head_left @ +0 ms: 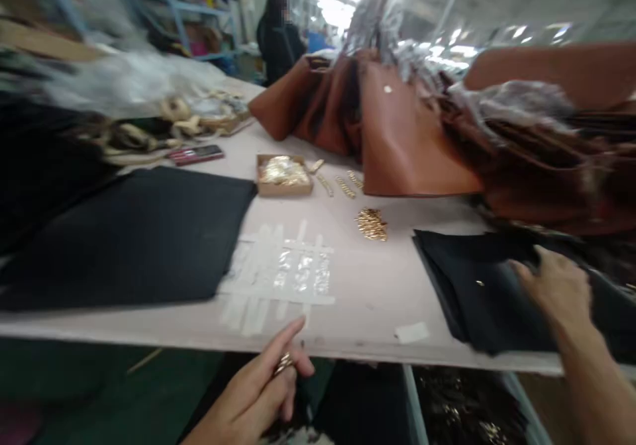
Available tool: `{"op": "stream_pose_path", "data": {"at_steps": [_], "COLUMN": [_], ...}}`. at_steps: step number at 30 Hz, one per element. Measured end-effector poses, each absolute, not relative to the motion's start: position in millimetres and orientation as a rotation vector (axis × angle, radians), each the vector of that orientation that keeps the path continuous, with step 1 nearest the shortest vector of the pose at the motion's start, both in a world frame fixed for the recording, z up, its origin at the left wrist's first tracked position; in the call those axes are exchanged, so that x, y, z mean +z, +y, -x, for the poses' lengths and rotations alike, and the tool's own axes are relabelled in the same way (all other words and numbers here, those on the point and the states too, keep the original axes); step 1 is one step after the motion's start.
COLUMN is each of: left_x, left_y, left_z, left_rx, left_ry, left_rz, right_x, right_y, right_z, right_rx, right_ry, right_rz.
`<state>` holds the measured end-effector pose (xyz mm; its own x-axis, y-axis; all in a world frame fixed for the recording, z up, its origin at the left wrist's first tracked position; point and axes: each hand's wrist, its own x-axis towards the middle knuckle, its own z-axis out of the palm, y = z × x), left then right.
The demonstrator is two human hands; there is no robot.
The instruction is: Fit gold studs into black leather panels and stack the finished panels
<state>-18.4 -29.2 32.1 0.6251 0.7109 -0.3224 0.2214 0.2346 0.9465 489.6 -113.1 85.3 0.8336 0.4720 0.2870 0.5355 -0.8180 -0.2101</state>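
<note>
One pale pink desk (377, 286), carrying: a heap of brown leather bags (412, 134) at the rear right; a large black fabric sheet (134, 233) at left; a second black fabric piece (477, 293) at right, under the right hand (556, 286), fingers spread flat on it; a small cardboard box of gold fittings (284, 175); a loose cluster of gold metal pieces (371, 224). Left hand (268, 385), at the desk's near edge, fingers pinching a small gold metal piece (283, 364).
</note>
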Motion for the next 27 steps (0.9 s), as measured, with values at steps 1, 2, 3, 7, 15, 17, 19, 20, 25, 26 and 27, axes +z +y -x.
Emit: {"op": "stream_pose_path", "data": {"at_steps": [1,2,3,7,15,17,19,20,25,26,27], "left_x": [31,31,30,38,44,41,38,37,23,21,18], "left_y": [-29,-27,-24,-13,-5,-4,-4,-5,-3,-1,1], "left_z": [21,22,22,25,53,60,67,70,83,87,91], "left_rx": [0.414,0.447,0.477,0.509,0.419,0.418,0.47,0.513,0.74,0.79,0.844], "left_ry": [0.831,0.797,0.787,0.789,0.695,0.675,0.711,0.744,0.788,0.767,0.751], "left_rz": [-1.357,-1.402,-1.452,-1.534,-1.232,-1.207,-1.2,-1.182,-0.946,-0.887,-0.821], "right_x": [83,79,76,66,68,61,53,50,56,59,61], "right_y": [-102,-91,-81,-56,-9,0,9,13,42,53,66], "right_z": [-471,-448,-420,-278,-148,-144,-137,-132,-106,-101,-96], "right_rx": [-0.283,-0.144,0.011,0.593,0.917,0.927,0.93,0.937,1.05,1.027,0.981], "right_ry": [-0.843,-0.949,-1.112,-1.747,-2.204,-2.246,-2.27,-2.27,-2.202,-2.163,-2.122], "right_rz": [2.695,2.6,2.425,1.672,0.804,0.75,0.745,0.752,0.868,0.936,1.013]}}
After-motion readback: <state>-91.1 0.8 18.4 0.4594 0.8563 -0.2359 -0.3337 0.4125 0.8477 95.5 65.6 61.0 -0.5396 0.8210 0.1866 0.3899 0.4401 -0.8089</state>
